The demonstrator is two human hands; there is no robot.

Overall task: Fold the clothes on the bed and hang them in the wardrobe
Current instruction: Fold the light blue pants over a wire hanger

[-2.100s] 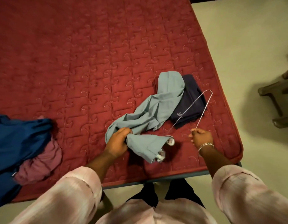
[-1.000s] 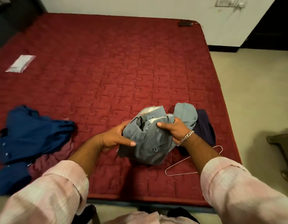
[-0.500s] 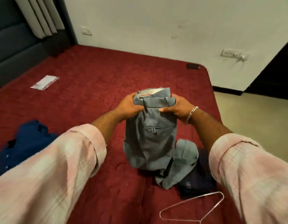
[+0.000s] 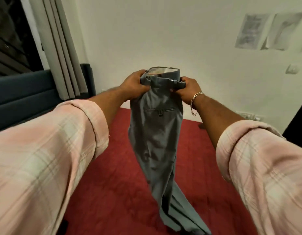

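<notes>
Grey trousers (image 4: 155,143) held up by the waistband over the bed (image 4: 113,192).
My left hand (image 4: 133,87) and right hand (image 4: 185,89) each clutch one side; legs look twisted, risking a crooked fold.

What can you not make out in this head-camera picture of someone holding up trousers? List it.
- Trouser leg ends: head view, cut off by the bottom edge.
- Papers on the wall: head view, too blurred to read.
- Fingertips of left hand and right hand: tucked behind the waistband.
- Near part of the bed: hidden by the sleeves.
</notes>
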